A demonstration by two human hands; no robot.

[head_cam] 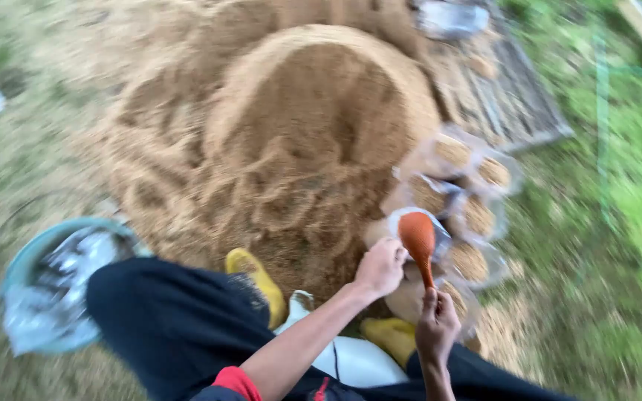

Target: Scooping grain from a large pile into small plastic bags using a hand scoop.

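Our right hand point(437, 324) gripped the handle of an orange scoop point(418, 238), fingers wrapped tight round it, the bowl of the scoop raised over a clear plastic bag point(410, 223). Our left hand point(380, 267) pinched the bag's rim, fingers closed on it. More filled bags point(477, 215) stood just right of it, beside a big mound of brown husk point(291, 148). A blue basin point(31, 252) sat at the near left, and yellow boots point(258, 278) showed below.
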